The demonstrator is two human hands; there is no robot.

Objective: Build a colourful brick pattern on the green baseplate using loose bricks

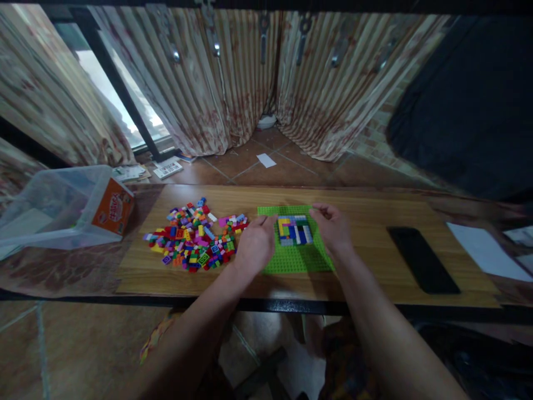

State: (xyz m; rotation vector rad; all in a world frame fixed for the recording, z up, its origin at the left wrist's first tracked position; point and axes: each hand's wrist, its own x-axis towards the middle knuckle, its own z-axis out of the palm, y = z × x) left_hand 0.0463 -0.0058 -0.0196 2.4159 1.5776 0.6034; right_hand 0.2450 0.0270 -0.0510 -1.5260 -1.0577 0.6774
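Observation:
A green baseplate lies on the wooden tabletop in front of me. Built on its upper middle is a low block of toy bricks in yellow, blue, white, grey and green. My left hand is over the plate's left edge, fingers curled and thumb against them beside the build. At the plate's right edge, my right hand has its fingers bent in, tips close together near the build's upper right corner. Whatever either hand pinches is too small or hidden. Left of my left hand spreads a pile of loose bricks in many colours.
A clear plastic bin with an orange label stands at the far left. On the right lie a black phone and a white paper sheet. The table's dark front edge runs beneath my forearms. Curtains hang behind.

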